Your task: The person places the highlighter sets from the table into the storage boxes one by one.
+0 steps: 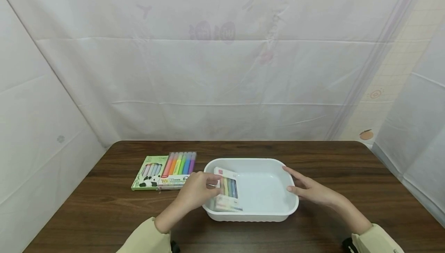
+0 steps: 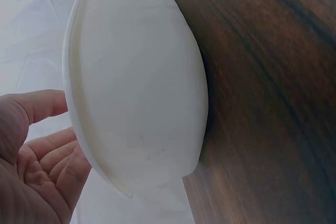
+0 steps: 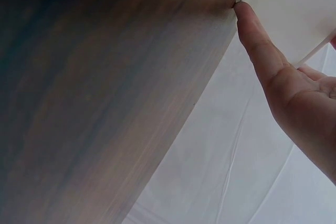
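Hands flank a smooth, round-cornered white tub.

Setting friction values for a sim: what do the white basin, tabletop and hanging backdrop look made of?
White basin: probably moulded plastic, smooth, slight sheen; rounded corners, thin flanged rim.
Tabletop: dark brown, low-sheen wood grain; solid wood, veneer or laminate, can't tell.
Backdrop: thin, flexible sheet, mostly matte; fold creases and pale print show. Could be fabric or plastic film.
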Demonstrator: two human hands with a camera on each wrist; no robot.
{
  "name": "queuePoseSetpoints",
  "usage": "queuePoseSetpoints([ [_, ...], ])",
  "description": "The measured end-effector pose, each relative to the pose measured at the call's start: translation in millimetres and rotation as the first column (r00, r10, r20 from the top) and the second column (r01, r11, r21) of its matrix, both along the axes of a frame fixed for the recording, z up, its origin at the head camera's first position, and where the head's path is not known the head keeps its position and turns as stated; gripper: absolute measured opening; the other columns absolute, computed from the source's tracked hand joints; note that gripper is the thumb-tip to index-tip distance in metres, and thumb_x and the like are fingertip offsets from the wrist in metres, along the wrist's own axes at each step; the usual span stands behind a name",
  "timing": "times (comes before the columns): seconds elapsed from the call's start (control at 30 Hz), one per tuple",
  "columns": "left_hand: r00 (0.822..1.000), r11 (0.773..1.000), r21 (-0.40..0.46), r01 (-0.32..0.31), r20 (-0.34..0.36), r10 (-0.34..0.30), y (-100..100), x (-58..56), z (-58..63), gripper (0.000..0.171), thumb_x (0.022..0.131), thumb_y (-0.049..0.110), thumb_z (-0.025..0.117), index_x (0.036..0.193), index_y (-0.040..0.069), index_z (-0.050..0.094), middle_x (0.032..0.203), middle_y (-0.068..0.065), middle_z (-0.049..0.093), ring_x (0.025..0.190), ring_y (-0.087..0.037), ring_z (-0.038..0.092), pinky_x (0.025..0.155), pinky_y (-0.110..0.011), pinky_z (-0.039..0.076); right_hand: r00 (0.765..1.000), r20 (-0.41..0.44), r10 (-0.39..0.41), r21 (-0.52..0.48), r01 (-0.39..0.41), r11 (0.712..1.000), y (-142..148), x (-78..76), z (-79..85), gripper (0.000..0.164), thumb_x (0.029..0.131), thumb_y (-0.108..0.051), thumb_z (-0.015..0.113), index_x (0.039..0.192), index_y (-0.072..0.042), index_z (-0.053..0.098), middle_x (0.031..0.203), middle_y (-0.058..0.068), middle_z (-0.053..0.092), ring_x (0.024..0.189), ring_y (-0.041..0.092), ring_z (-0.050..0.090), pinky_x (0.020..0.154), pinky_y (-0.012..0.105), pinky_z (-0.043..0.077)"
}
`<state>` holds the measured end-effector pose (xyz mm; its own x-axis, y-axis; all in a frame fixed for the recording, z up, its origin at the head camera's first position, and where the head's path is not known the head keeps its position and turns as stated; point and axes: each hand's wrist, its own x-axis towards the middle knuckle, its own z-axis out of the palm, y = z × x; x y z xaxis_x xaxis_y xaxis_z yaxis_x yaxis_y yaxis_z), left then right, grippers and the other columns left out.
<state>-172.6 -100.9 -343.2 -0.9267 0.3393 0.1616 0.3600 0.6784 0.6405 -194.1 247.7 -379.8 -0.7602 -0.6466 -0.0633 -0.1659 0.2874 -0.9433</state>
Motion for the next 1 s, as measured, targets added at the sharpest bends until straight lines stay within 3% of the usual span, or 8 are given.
queuePoseSetpoints([
  [0.3,0.999,0.998,0.049,0.029,0.023,-0.030,-2.9,-1.8,-2.5,0.030,0.078,0.010,0.069,0.104,-0.004,0.066,0.099,-0.016,0.067,0.082,-0.021,0.067,0.065,-0.028,0.054,1.000,-0.002,-0.001,0.003,0.001,1.000,-0.7,0.4,1.1,0.070,0.095,-0.015,0.048,0.144,0.002,0.000,0.126,0.044,0.030,0.107,0.039,0.051,0.083,0.038,0.049],
  [0.5,0.997,0.988,0.145,0.052,0.053,-0.060,-7.2,-2.6,-5.0,0.031,0.078,0.009,0.069,0.106,-0.005,0.065,0.101,-0.019,0.066,0.082,-0.023,0.066,0.065,-0.027,0.054,1.000,-0.003,-0.003,0.009,0.003,1.000,-0.7,0.7,1.9,0.070,0.095,-0.015,0.048,0.143,0.002,0.000,0.125,0.043,0.033,0.106,0.038,0.051,0.083,0.038,0.049],
  [0.7,0.992,0.964,0.259,0.065,0.090,-0.091,-12.6,-1.6,-5.9,0.037,0.077,0.014,0.072,0.107,-0.007,0.063,0.103,-0.021,0.065,0.083,-0.024,0.066,0.066,-0.023,0.053,1.000,-0.001,0.002,0.001,-0.002,1.000,-0.9,1.0,2.2,0.070,0.095,-0.015,0.048,0.143,0.002,-0.001,0.124,0.044,0.032,0.105,0.038,0.051,0.083,0.039,0.049],
  [1.0,0.984,0.942,0.335,0.015,0.162,-0.073,-24.3,-0.4,-7.9,0.039,0.078,0.014,0.072,0.110,-0.004,0.062,0.103,-0.019,0.065,0.087,-0.023,0.065,0.070,-0.027,0.053,1.000,-0.003,-0.003,0.009,0.003,1.000,-0.9,0.6,1.6,0.070,0.095,-0.015,0.048,0.143,0.003,0.000,0.123,0.043,0.034,0.104,0.037,0.052,0.082,0.036,0.049],
])
